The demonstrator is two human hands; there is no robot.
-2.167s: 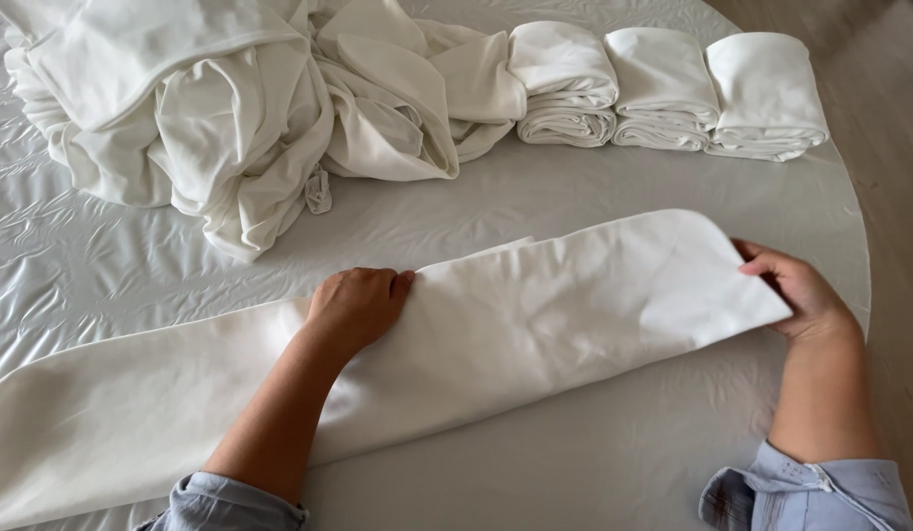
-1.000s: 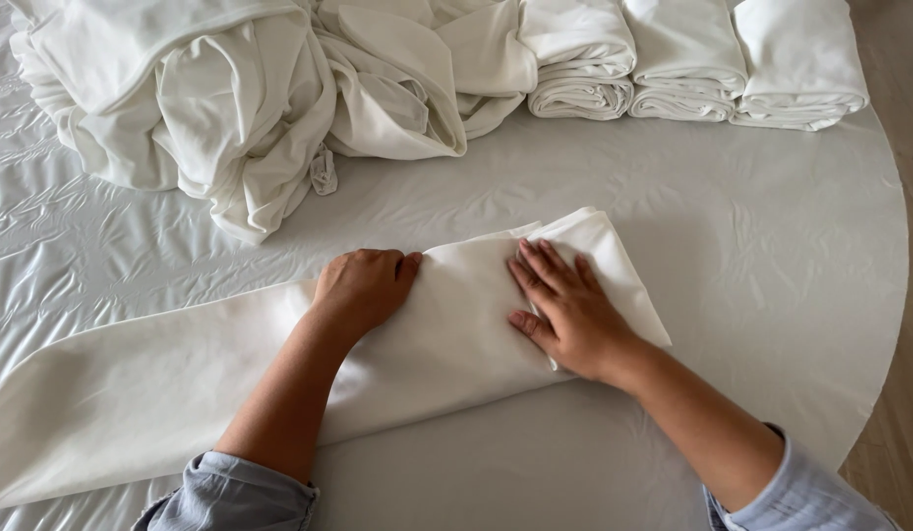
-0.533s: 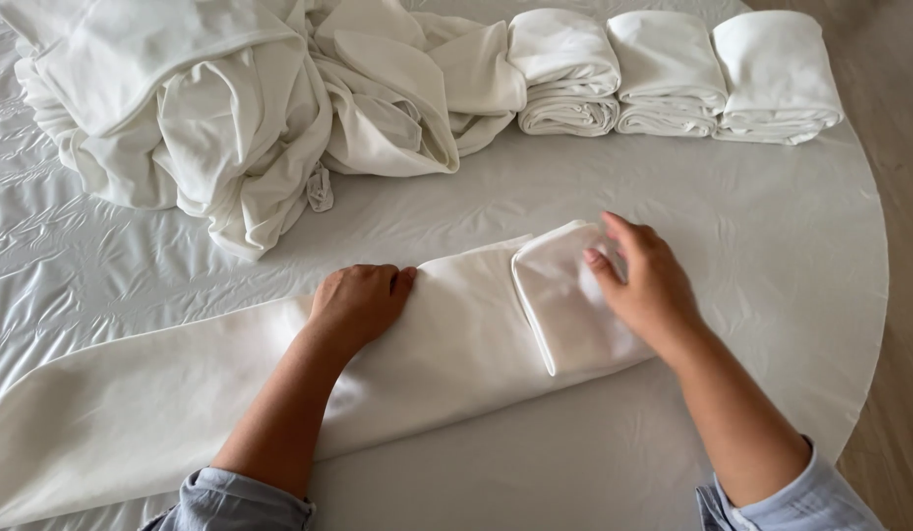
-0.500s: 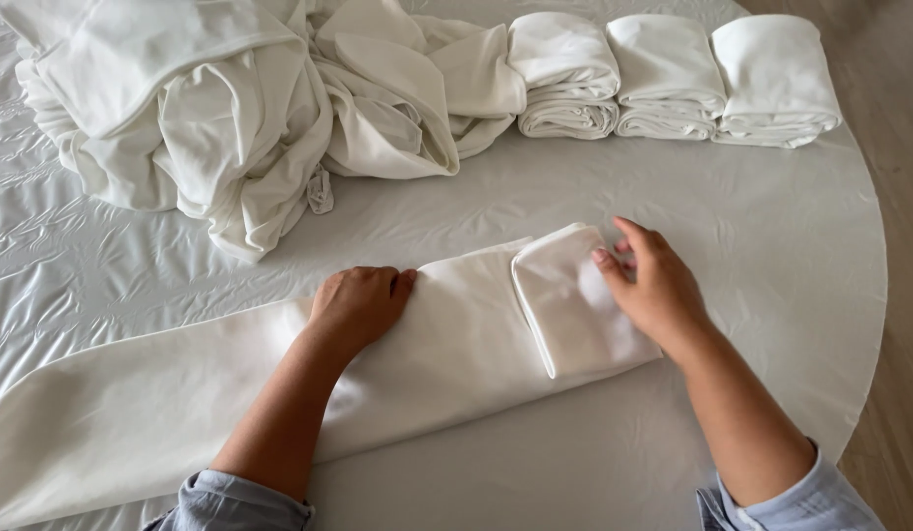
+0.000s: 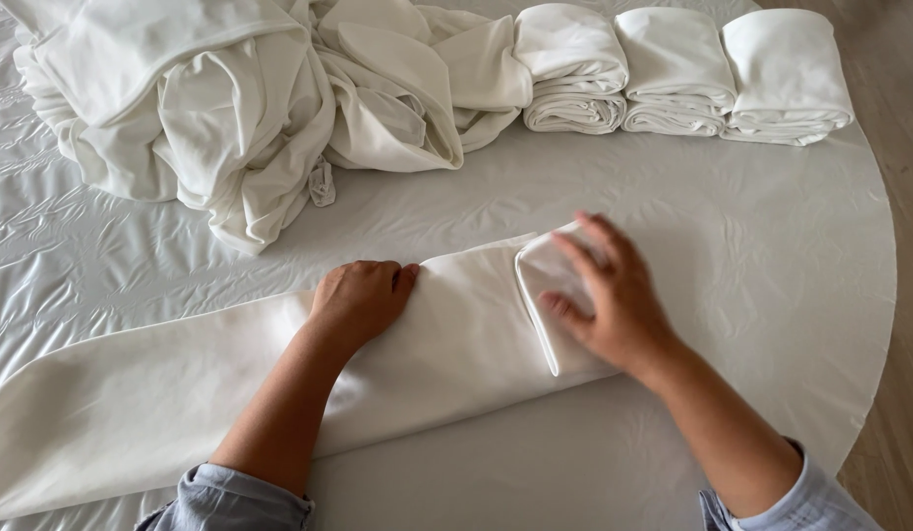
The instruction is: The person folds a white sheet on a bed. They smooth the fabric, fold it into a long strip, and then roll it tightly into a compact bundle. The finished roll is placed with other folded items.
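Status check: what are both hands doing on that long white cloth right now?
Left hand flat, pinning long white cloth strip. Right hand pressing its folded end. Nothing in the way.

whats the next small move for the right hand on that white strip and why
Probably turn the rolled end over once more toward the left hand. The right hand lies flat on that short folded end, while most of the long white strip is flat on the table cover. The left hand presses the strip down, so it should hold during the turn.
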